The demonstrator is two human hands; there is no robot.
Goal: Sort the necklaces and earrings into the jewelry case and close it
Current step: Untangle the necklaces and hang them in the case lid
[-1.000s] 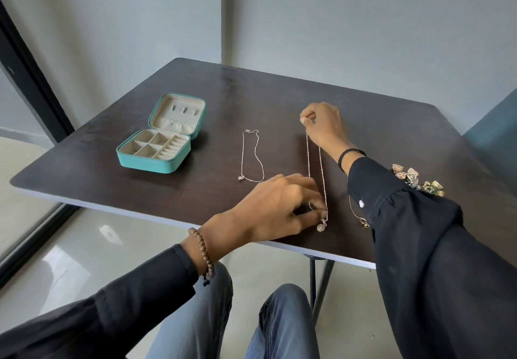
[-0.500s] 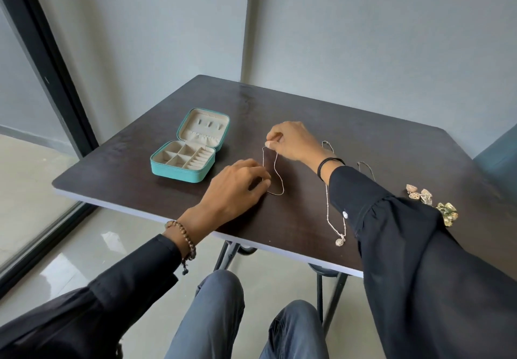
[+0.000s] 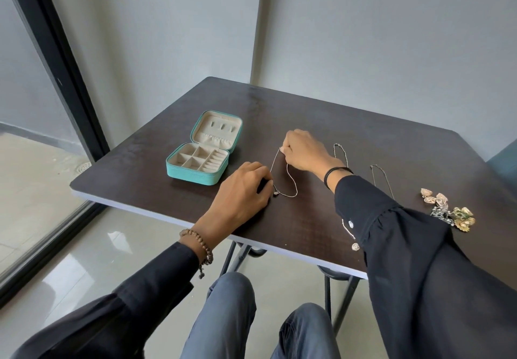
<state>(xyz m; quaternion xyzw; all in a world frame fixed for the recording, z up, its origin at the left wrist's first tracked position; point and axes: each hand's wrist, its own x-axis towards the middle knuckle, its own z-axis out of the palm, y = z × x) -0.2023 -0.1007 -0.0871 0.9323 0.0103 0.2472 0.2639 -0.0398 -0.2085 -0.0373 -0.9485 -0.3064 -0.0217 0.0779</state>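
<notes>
Light, limp, tangle-prone necklace (image 3: 289, 182) on the desk (image 3: 307, 227), top loop pinched in right-hand fingers (image 3: 284, 149), pendant end just beside curled left-hand fingers (image 3: 265, 184); probably best lifted by both ends.

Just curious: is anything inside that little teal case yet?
The open jewelry case shows only bare beige compartments and ring rolls, with no jewelry visible. Its lid pocket's inside is hidden by the gathered fabric.
</notes>
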